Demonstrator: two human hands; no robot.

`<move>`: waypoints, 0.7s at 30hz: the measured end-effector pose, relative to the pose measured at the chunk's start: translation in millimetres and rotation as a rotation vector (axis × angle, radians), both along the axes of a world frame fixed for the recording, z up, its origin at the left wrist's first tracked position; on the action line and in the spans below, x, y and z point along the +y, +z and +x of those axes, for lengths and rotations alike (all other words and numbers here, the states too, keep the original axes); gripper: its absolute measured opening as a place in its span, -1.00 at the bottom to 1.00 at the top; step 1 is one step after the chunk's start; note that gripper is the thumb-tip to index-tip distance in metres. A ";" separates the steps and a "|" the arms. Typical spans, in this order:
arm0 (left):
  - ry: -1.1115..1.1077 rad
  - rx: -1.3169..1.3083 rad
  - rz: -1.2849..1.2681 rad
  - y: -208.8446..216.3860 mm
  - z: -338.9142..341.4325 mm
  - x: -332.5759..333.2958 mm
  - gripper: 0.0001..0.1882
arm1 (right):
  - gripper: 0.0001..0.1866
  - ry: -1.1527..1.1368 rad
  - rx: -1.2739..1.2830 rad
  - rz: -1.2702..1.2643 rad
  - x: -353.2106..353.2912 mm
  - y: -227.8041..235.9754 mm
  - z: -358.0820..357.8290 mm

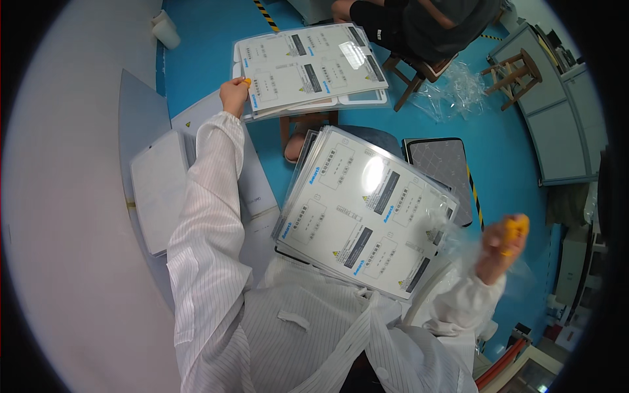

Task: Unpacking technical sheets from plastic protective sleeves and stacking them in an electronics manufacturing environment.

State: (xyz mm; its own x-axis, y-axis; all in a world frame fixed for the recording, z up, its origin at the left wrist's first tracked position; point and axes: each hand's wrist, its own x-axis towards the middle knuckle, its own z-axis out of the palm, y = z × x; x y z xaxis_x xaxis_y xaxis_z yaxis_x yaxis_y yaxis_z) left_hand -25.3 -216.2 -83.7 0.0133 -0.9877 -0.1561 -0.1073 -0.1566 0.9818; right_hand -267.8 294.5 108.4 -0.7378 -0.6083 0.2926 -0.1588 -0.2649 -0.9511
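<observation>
My left hand (234, 97) is stretched forward, closed at the left edge of the upper stack of printed panel sheets (295, 82). A yellow finger cover shows on its fingertip, pinching the edge of a sheet. My right hand (501, 252), smeared by motion, is raised to the right with yellow covers on its fingers. Clear plastic film (458, 242) trails about it, and the fingers look closed on it. Over my lap lies a second stack of white printed sheets (347, 213), slightly fanned, with light glaring off its top.
A wooden stool (514, 75) stands at the far right, near crumpled clear film (452, 92) on the blue floor. Another person (426, 29) sits beyond the upper stack. A white padded block (160, 190) leans by the left wall. A dark flat panel (442, 170) lies right of the lap stack.
</observation>
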 end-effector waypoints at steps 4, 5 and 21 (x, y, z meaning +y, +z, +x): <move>-0.046 -0.095 -0.069 1.3 13.5 3.3 -0.72 | -0.65 0.431 -0.340 0.240 -97.0 -67.6 110.9; -0.039 -0.235 -0.156 -2.1 22.4 2.8 -0.72 | -0.76 0.540 -0.273 0.207 -112.2 -99.2 141.6; -0.953 -0.231 0.044 28.5 69.6 188.9 -0.79 | -0.87 0.340 0.510 0.458 -200.7 -182.7 101.9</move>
